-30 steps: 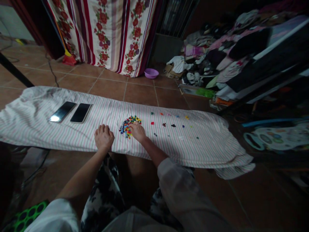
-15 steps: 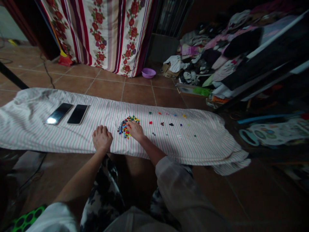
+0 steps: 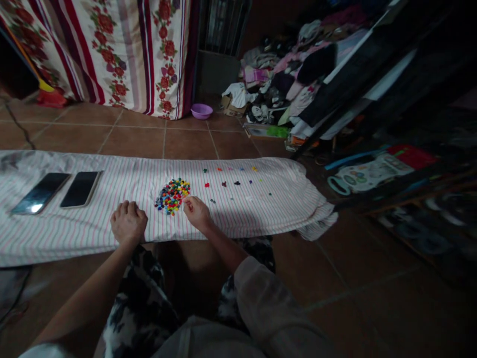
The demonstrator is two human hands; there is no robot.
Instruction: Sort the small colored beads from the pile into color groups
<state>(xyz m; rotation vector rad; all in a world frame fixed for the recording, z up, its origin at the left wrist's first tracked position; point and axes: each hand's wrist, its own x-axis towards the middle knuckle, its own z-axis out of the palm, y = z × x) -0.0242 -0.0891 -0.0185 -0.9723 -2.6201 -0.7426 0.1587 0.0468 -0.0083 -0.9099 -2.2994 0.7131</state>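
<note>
A heap of small multicoloured beads lies on the striped cloth. At its right edge is my right hand, with thumb and fingertips pinched together. Anything between those fingertips is too small to make out. My left hand rests on the cloth left of the heap, holding nothing visible; its fingers are bent and a little apart. Right of the heap, small single-colour groups sit in rows, among them red beads, brown beads, black beads and yellow beads.
Two phones, a larger one and a smaller one, lie on the cloth at left. Beyond it a purple basin stands on the tiled floor near a flowered curtain. Piled clothes fill the back right.
My right hand has drawn back from inside the bead heap to its right edge, still pinched. My left hand stays resting on the cloth. The whole view has turned to the right.
</note>
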